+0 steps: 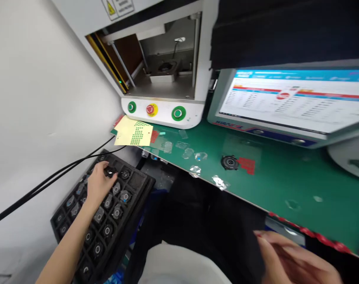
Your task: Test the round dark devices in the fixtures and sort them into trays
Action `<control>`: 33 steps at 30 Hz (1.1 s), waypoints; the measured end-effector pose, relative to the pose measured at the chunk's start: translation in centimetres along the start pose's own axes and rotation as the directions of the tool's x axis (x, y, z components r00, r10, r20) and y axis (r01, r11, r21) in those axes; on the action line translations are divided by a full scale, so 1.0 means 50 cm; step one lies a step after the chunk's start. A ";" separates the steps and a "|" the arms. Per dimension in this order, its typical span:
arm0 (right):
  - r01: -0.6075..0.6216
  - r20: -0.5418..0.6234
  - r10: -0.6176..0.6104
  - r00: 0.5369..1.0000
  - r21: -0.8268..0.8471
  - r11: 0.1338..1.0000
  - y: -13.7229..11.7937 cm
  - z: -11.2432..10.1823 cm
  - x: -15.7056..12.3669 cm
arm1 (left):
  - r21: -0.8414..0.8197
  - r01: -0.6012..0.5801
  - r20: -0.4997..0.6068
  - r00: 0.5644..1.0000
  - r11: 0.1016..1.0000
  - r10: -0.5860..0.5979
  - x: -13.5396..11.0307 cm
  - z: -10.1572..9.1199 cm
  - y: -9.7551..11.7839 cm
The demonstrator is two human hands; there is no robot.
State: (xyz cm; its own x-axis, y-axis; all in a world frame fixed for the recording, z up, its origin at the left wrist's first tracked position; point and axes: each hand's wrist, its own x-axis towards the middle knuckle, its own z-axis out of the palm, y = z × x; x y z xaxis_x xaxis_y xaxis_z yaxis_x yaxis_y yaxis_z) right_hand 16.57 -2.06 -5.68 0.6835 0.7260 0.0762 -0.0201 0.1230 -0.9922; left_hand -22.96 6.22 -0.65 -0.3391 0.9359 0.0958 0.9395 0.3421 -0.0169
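My left hand (99,182) reaches over a black compartment tray (137,181) at the lower left. Its thumb and fingers are closed on a round black part (109,171), just above the tray's upper compartments. Similar round black parts (98,249) lie in many of the compartments, some under clear film. At the lower right, my right hand (294,258) is slightly blurred in front of the bench edge. Its thumb and forefinger meet in a pinch with a speck of red at the tips; what they hold, if anything, is too small to name.
Another round black part (229,162) lies on the green bench mat (274,185) beside red stickers (247,165). Clear film pieces (188,153) and yellow sticker sheets (133,132) lie near a white machine (164,114). A monitor (280,102) stands behind; black cables (49,179) cross above the tray.
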 end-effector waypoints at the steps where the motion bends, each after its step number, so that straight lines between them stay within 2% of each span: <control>1: 0.037 0.031 -0.037 0.999 0.002 0.999 -0.007 0.011 -0.003 | -0.054 -0.061 -0.017 0.998 0.997 0.061 -0.028 -0.001 0.047; 2: 0.069 0.084 -0.070 0.994 0.017 0.997 -0.013 0.021 -0.006 | -0.117 -0.144 -0.050 0.989 0.983 0.139 -0.057 -0.001 0.097; 3: 0.091 0.149 -0.097 0.984 0.041 0.995 -0.019 0.030 -0.009 | -0.234 -0.303 -0.153 0.950 0.924 0.273 -0.085 -0.002 0.149; 4: 0.108 0.211 -0.119 0.970 0.065 0.992 -0.026 0.038 -0.011 | -0.319 -0.453 -0.257 0.887 0.833 0.383 -0.112 -0.004 0.200; 6: 0.155 0.299 -0.175 0.938 0.090 0.984 -0.038 0.048 -0.017 | -0.410 -0.653 -0.389 0.757 0.637 0.525 -0.155 -0.007 0.292; 8: 0.219 0.339 -0.232 0.912 0.076 0.973 -0.050 0.052 -0.022 | -0.472 -0.769 -0.491 0.635 0.430 0.596 -0.183 -0.010 0.365; 10: 0.255 0.341 -0.257 0.904 0.052 0.966 -0.063 0.054 -0.025 | -0.517 -0.817 -0.565 0.549 0.254 0.616 -0.200 -0.011 0.416; 12: 0.251 0.292 -0.253 0.922 0.045 0.967 -0.075 0.055 -0.025 | -0.541 -0.829 -0.616 0.505 0.142 0.605 -0.213 -0.013 0.449; 13: 0.239 0.258 -0.244 0.935 0.051 0.970 -0.081 0.055 -0.023 | -0.548 -0.829 -0.634 0.498 0.111 0.591 -0.219 -0.015 0.459; 15: 0.220 0.199 -0.232 0.952 0.080 0.972 -0.091 0.052 -0.014 | -0.573 -0.816 -0.647 0.512 0.084 0.565 -0.228 -0.024 0.468; 16: 0.206 0.193 -0.223 0.956 0.102 0.973 -0.095 0.048 -0.008 | -0.606 -0.792 -0.630 0.537 0.078 0.561 -0.228 -0.031 0.467; 18: 0.130 0.260 -0.168 0.951 0.157 0.979 -0.103 0.033 0.009 | -0.764 -0.644 -0.496 0.630 0.045 0.597 -0.219 -0.046 0.459; 19: 0.065 0.330 -0.124 0.936 0.186 0.981 -0.106 0.024 0.018 | -0.872 -0.490 -0.368 0.674 0.015 0.641 -0.209 -0.052 0.453; 20: -0.016 0.416 -0.074 0.906 0.209 0.978 -0.110 0.014 0.027 | -0.962 -0.271 -0.202 0.681 -0.014 0.703 -0.195 -0.057 0.447; 21: -0.103 0.510 -0.024 0.860 0.220 0.970 -0.113 0.003 0.036 | -1.000 -0.008 -0.027 0.625 -0.028 0.780 -0.181 -0.058 0.441; 22: -0.182 0.596 0.015 0.803 0.221 0.958 -0.116 -0.007 0.044 | -0.967 0.256 0.118 0.500 -0.016 0.858 -0.166 -0.057 0.437; 23: -0.242 0.668 0.039 0.743 0.213 0.947 -0.120 -0.014 0.051 | -0.881 0.471 0.208 0.336 0.027 0.919 -0.152 -0.053 0.434; 24: -0.280 0.722 0.051 0.690 0.202 0.938 -0.123 -0.020 0.056 | -0.782 0.618 0.248 0.180 0.087 0.952 -0.142 -0.046 0.433; 25: -0.301 0.760 0.056 0.647 0.188 0.935 -0.126 -0.024 0.060 | -0.696 0.702 0.260 0.048 0.153 0.964 -0.136 -0.038 0.433; 26: -0.315 0.788 0.056 0.613 0.178 0.932 -0.129 -0.025 0.063 | -0.636 0.743 0.264 -0.044 0.208 0.964 -0.133 -0.031 0.435; 27: -0.321 0.807 0.052 0.589 0.175 0.931 -0.131 -0.025 0.065 | -0.599 0.761 0.270 -0.101 0.249 0.957 -0.134 -0.024 0.439; 28: -0.324 0.818 0.047 0.573 0.173 0.930 -0.133 -0.023 0.066 | -0.573 0.770 0.281 -0.137 0.280 0.950 -0.137 -0.019 0.443; 30: -0.321 0.833 0.031 0.552 0.178 0.930 -0.136 -0.018 0.070 | -0.529 0.789 0.284 -0.181 0.312 0.941 -0.148 -0.014 0.453; 31: -0.315 0.837 0.025 0.546 0.178 0.932 -0.136 -0.015 0.073 | -0.510 0.804 0.280 -0.181 0.306 0.943 -0.153 -0.014 0.457; 32: -0.301 0.831 0.021 0.556 0.177 0.937 -0.137 -0.012 0.076 | -0.503 0.818 0.274 -0.155 0.279 0.949 -0.157 -0.015 0.460; 33: -0.273 0.809 0.016 0.587 0.180 0.945 -0.137 -0.011 0.078 | -0.516 0.822 0.277 -0.105 0.240 0.955 -0.161 -0.017 0.463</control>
State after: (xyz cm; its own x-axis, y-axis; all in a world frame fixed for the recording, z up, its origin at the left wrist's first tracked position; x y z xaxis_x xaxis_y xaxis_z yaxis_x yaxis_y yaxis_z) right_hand 19.78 -0.43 1.36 -0.1896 0.9758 0.1091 -0.3362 0.0399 -0.9409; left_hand 1.56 6.53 -0.95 0.9194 0.2519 -0.3020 -0.0282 0.8082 0.5882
